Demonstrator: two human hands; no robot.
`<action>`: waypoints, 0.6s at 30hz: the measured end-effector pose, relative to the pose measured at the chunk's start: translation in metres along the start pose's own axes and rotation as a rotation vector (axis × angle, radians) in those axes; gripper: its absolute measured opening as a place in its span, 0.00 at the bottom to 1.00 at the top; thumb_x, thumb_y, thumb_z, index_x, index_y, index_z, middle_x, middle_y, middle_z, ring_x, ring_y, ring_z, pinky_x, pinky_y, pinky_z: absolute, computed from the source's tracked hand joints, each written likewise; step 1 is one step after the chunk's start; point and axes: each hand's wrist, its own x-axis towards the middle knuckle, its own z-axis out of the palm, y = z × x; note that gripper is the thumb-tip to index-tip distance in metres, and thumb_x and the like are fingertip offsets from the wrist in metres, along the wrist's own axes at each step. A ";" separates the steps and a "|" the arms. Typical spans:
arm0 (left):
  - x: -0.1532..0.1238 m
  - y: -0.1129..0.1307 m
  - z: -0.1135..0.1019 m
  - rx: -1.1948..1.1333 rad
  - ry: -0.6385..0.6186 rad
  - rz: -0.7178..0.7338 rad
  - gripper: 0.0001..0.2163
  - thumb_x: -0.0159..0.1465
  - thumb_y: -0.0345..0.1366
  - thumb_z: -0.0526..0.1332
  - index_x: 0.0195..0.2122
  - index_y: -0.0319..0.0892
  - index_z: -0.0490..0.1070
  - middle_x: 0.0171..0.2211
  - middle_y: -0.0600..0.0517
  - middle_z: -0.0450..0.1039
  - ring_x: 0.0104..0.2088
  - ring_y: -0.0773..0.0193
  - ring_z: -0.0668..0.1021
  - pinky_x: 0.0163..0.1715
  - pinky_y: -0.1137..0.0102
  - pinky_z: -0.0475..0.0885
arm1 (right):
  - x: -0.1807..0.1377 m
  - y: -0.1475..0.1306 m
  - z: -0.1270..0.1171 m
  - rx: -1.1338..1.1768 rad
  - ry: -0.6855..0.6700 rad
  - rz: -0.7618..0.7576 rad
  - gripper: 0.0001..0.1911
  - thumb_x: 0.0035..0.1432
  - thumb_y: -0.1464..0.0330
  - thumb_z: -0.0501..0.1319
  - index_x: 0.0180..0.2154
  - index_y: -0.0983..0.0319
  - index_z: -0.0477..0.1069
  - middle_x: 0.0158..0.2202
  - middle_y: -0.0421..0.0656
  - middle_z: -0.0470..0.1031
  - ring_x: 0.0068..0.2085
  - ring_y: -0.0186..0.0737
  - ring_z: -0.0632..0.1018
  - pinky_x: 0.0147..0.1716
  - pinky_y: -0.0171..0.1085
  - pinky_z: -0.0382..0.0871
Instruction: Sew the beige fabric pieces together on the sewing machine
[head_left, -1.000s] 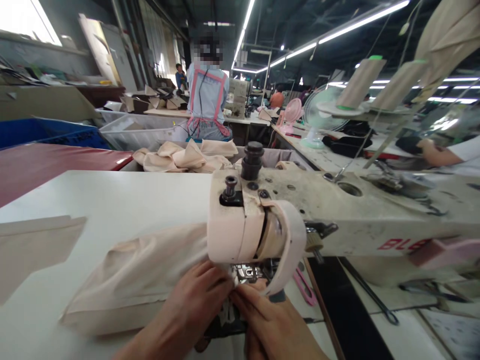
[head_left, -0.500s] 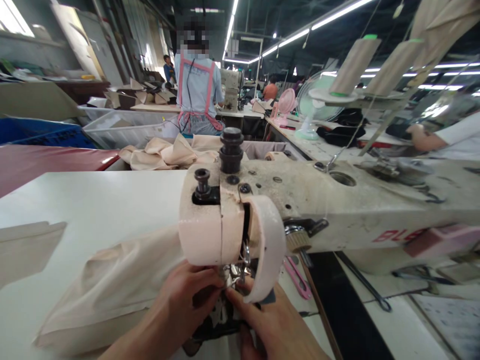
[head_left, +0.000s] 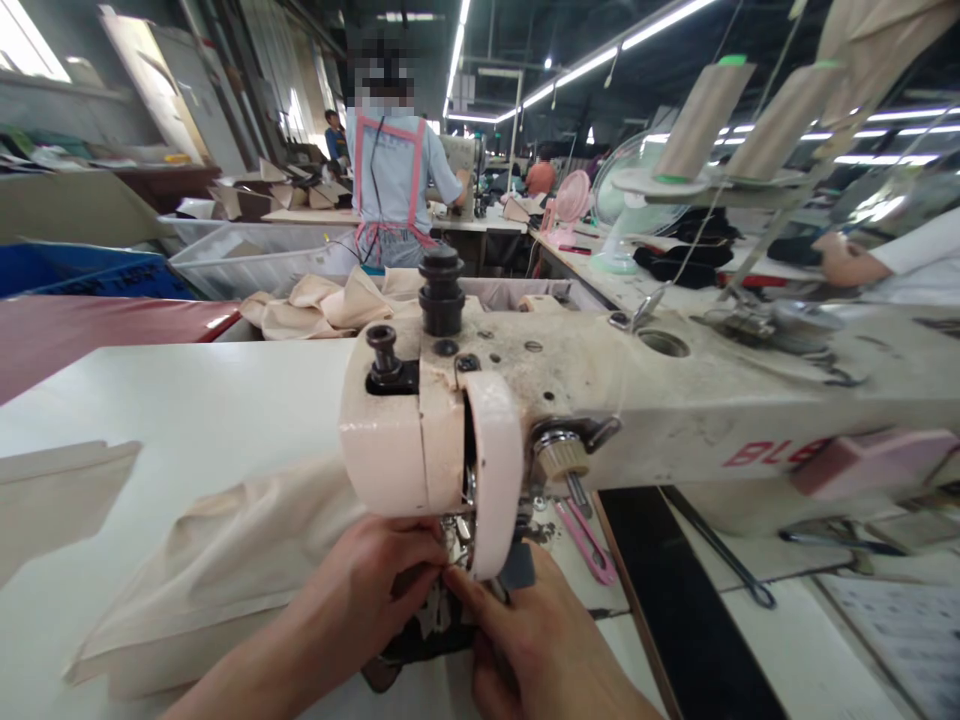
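Observation:
A cream sewing machine [head_left: 600, 400] lies across the white table [head_left: 187, 400], its head at centre. My left hand [head_left: 375, 585] and my right hand [head_left: 525, 640] meet under the head at the needle and presser foot [head_left: 457, 535]. Both have their fingertips pinched together there; what they pinch is too small to make out. A beige fabric piece [head_left: 225, 560] lies under the foot and stretches to the left, beside my left hand. A dark piece [head_left: 427, 640] shows beneath my fingers.
Pink snips [head_left: 589, 540] lie right of the needle. Two thread cones [head_left: 697, 120] stand behind the machine. A flat beige piece [head_left: 52, 495] lies at far left. A person in a pink-strapped apron [head_left: 394, 185] stands at a far table. Another person's arm [head_left: 862, 265] rests at right.
The view has shifted, so the machine head sits further left in the frame. My hands stay pinched at the needle, fingertips drawn closer together.

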 end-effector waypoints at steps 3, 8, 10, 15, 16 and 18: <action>-0.003 -0.001 0.000 0.087 0.046 0.038 0.10 0.63 0.25 0.55 0.32 0.45 0.74 0.35 0.56 0.73 0.37 0.69 0.75 0.40 0.76 0.69 | -0.001 0.001 0.003 -0.017 0.011 -0.016 0.27 0.40 0.77 0.54 0.47 0.67 0.71 0.47 0.54 0.70 0.49 0.52 0.69 0.48 0.49 0.71; -0.008 -0.003 0.005 0.219 0.193 0.176 0.11 0.66 0.26 0.54 0.38 0.48 0.73 0.40 0.56 0.73 0.40 0.70 0.75 0.42 0.78 0.69 | -0.001 0.003 0.009 -0.106 0.075 -0.069 0.30 0.38 0.76 0.53 0.48 0.68 0.71 0.46 0.55 0.71 0.48 0.52 0.71 0.47 0.50 0.73; -0.008 -0.002 0.005 0.230 0.205 0.184 0.11 0.68 0.28 0.52 0.37 0.47 0.73 0.39 0.55 0.73 0.40 0.69 0.74 0.41 0.76 0.69 | -0.001 0.005 0.008 -0.158 0.091 -0.098 0.28 0.38 0.77 0.52 0.46 0.68 0.72 0.43 0.55 0.72 0.46 0.53 0.72 0.46 0.50 0.74; -0.005 0.000 0.004 0.282 0.224 0.202 0.12 0.69 0.30 0.49 0.34 0.44 0.72 0.39 0.51 0.73 0.39 0.64 0.74 0.38 0.73 0.70 | -0.005 0.009 0.001 -0.051 0.014 -0.031 0.29 0.42 0.80 0.53 0.48 0.64 0.70 0.45 0.50 0.72 0.46 0.47 0.73 0.46 0.45 0.74; -0.005 -0.001 0.005 0.279 0.224 0.196 0.12 0.68 0.29 0.49 0.34 0.44 0.72 0.39 0.51 0.72 0.39 0.64 0.74 0.38 0.73 0.70 | -0.006 0.009 0.000 0.001 0.004 0.004 0.28 0.42 0.80 0.53 0.48 0.63 0.70 0.45 0.50 0.72 0.46 0.47 0.73 0.46 0.43 0.74; -0.006 -0.002 0.007 0.254 0.207 0.183 0.11 0.67 0.28 0.50 0.34 0.43 0.71 0.39 0.50 0.72 0.39 0.64 0.74 0.38 0.72 0.70 | -0.007 0.009 -0.003 0.058 0.003 0.056 0.27 0.41 0.79 0.53 0.45 0.63 0.71 0.44 0.49 0.72 0.45 0.46 0.73 0.45 0.42 0.73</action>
